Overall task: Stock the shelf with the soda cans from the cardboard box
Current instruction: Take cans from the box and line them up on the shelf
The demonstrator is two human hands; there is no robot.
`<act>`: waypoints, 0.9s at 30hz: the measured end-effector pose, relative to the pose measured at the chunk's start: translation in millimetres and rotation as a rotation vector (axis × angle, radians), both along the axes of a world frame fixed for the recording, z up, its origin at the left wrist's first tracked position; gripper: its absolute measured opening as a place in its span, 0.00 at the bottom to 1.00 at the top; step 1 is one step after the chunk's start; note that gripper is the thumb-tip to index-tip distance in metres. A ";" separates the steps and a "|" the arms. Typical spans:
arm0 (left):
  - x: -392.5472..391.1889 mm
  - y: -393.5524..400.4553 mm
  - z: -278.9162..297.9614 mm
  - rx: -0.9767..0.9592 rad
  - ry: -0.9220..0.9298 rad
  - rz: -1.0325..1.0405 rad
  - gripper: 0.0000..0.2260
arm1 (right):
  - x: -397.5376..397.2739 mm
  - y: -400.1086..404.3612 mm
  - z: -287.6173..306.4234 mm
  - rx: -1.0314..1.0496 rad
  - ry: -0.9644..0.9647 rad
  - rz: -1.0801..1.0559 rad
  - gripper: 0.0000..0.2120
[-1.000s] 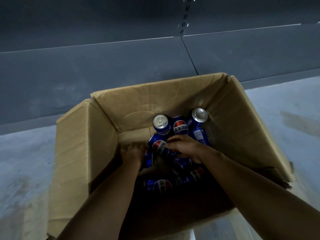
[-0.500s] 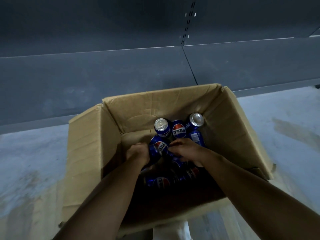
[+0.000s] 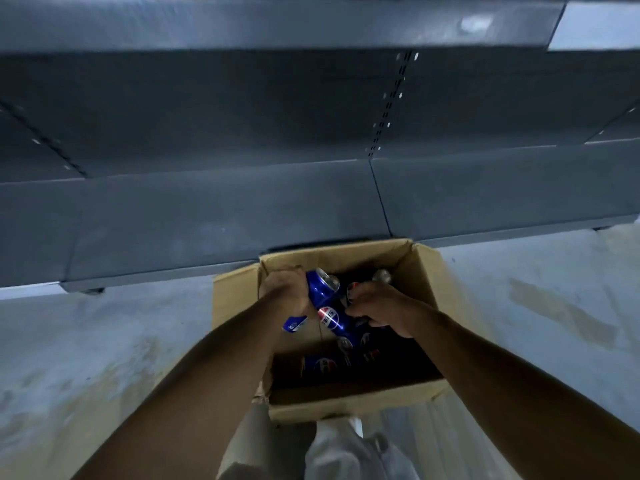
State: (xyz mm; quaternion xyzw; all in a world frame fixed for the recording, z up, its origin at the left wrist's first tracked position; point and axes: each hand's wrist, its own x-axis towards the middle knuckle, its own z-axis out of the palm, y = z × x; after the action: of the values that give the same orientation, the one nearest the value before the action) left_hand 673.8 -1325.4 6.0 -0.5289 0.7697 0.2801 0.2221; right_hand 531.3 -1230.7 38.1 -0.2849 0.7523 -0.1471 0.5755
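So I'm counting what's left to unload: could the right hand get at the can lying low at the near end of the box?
Probably not yet. The right hand already grips a can, so it is full. Nothing covers the low can in the box, though; once freed, the hand could likely reach it.

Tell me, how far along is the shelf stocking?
Barely begun. The shelf shows no cans. The left hand grips a blue can lifted over the box; the right hand grips another. More cans still lie inside.
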 end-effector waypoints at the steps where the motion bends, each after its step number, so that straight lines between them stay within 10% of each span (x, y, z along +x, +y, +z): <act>1: 1.1 -2.7 20.8 -0.002 -0.005 -0.008 0.29 | 1.6 -2.9 18.6 -0.006 0.000 0.009 0.04; 27: 0.1 -32.8 448.3 -0.256 0.095 0.023 0.30 | -14.1 -59.5 402.7 -0.181 -0.184 0.194 0.21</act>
State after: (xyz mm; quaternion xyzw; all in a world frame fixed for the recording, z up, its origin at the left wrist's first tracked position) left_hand 673.9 -1358.2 454.3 -0.5479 0.8027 0.2066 0.1129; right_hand 517.1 -1290.3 440.8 -0.3921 0.6492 -0.1834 0.6255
